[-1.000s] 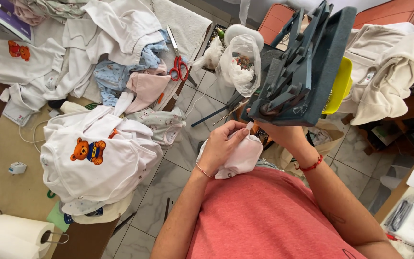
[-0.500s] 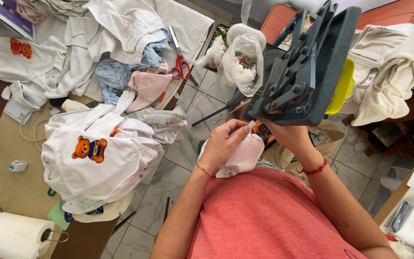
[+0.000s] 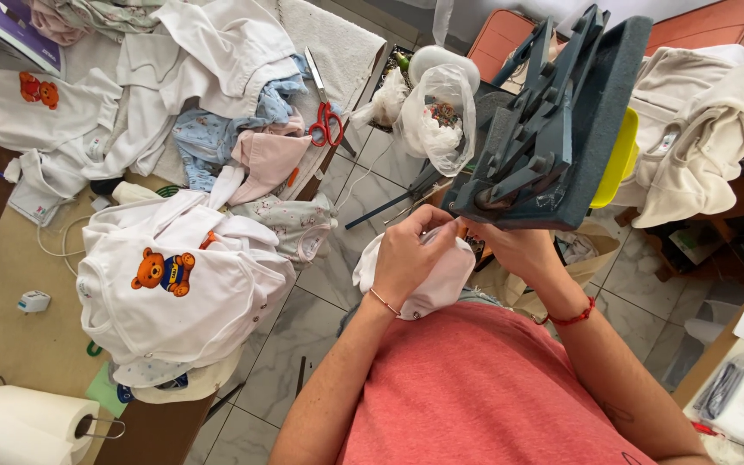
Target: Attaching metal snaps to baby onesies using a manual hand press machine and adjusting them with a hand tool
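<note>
My left hand (image 3: 413, 252) and my right hand (image 3: 517, 250) meet just below the base of a dark blue-grey press machine (image 3: 553, 138). Both hands grip a small white garment (image 3: 428, 280) that hangs bunched under my left palm. The fingertips pinch its upper edge close to the machine's underside. A thin bracelet is on my left wrist and a red cord on my right wrist.
A table (image 3: 10, 344) at left carries a pile of white baby clothes with a bear print (image 3: 165, 271), red-handled scissors (image 3: 327, 120), a paper roll (image 3: 19, 422) and a small white device (image 3: 34, 301). A plastic bag (image 3: 441, 112) hangs near the machine. Cream garments (image 3: 699, 146) lie at right.
My hands stay at the machine's base with the white garment; my left hand has shifted slightly up toward the pinch point. Nothing else has moved.
</note>
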